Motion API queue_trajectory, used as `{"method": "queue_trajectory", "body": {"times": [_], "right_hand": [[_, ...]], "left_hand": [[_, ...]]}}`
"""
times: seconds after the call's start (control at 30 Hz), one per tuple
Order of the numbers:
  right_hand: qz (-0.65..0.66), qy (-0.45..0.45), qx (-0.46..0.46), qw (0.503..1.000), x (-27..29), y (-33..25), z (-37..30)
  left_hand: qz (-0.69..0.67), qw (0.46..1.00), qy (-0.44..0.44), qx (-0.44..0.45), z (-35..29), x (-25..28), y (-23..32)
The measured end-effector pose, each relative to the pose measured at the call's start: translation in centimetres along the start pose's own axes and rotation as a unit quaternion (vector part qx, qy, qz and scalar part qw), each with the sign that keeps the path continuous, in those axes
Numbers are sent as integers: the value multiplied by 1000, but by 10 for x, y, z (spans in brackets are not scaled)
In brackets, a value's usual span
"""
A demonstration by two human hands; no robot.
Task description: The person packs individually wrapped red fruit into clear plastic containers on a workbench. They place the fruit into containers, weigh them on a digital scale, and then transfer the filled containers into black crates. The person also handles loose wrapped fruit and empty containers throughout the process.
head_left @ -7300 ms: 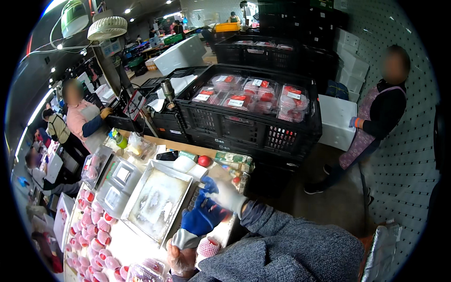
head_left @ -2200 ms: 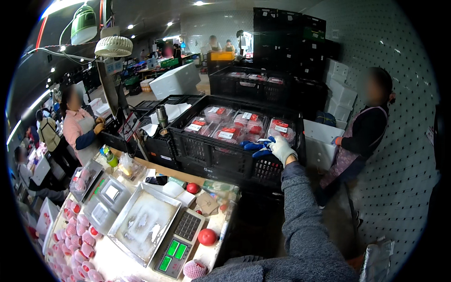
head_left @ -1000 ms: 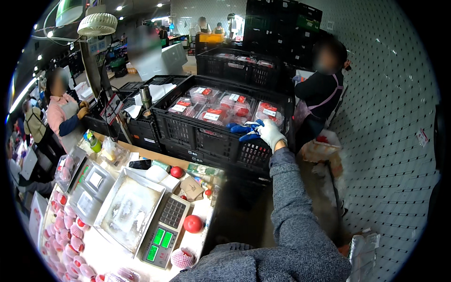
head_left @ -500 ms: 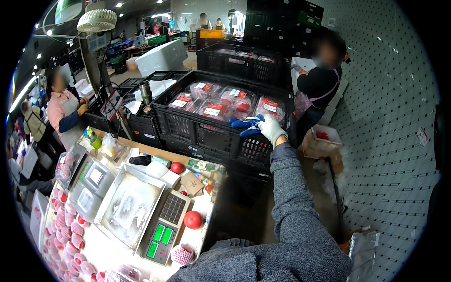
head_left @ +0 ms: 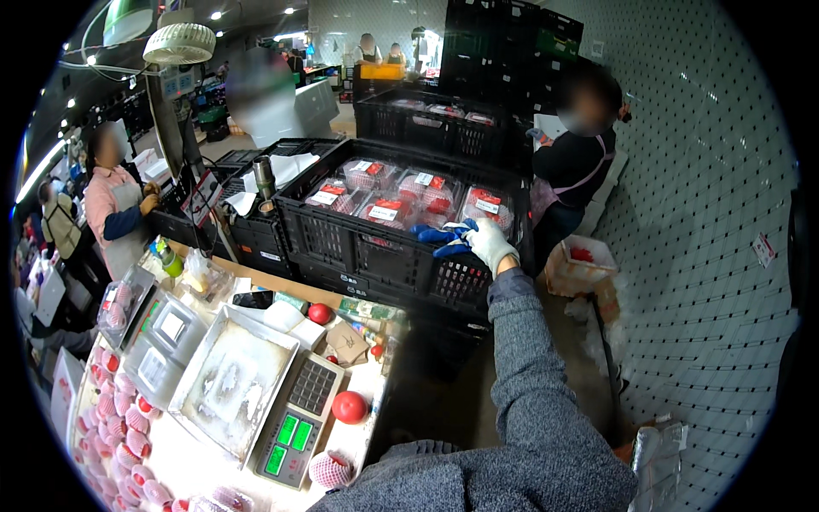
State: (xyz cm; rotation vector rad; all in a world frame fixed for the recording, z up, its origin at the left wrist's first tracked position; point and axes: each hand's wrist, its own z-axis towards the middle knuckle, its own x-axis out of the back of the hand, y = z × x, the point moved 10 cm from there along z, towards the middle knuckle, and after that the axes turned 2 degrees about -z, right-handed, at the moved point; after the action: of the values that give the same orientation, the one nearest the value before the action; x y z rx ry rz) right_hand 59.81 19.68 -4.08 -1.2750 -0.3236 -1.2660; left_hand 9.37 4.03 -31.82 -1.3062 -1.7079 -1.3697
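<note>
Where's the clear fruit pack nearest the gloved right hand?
In the head view, the clear fruit pack sits right of centre, in the right end of the front black crate, just beyond the gloved right hand.

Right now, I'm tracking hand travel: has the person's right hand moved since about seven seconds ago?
Yes: judged against the scale, the right hand has gone from beside it, forward and rightward, to the black crate.

Crate wall (head_left: 401,252) blocking, gap beside table (head_left: 196,456)
</note>
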Motion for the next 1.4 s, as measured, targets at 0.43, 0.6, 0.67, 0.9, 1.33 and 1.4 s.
{"method": "queue_trajectory", "body": {"times": [0.43, 0.6, 0.67, 0.9, 1.33, 1.4], "right_hand": [[86, -8, -37, 996, 10, -10, -12], [142, -13, -84, 986, 5, -7, -11], [69, -20, -28, 997, 3, -13, -8], [39, -29, -21, 999, 0, -9, -3], [65, 49, 29, 996, -6, 37, 16], [131, 30, -5, 991, -4, 8, 3]], "left_hand": [[63, 992, 92, -65, 54, -108, -79], [59, 991, 87, -85, 57, -120, -91], [61, 992, 71, -80, 54, -115, -84], [51, 994, 52, -82, 50, -100, -69], [-35, 994, 33, -101, 55, -75, -41], [-72, 992, 39, -95, 45, -57, -40]]}}
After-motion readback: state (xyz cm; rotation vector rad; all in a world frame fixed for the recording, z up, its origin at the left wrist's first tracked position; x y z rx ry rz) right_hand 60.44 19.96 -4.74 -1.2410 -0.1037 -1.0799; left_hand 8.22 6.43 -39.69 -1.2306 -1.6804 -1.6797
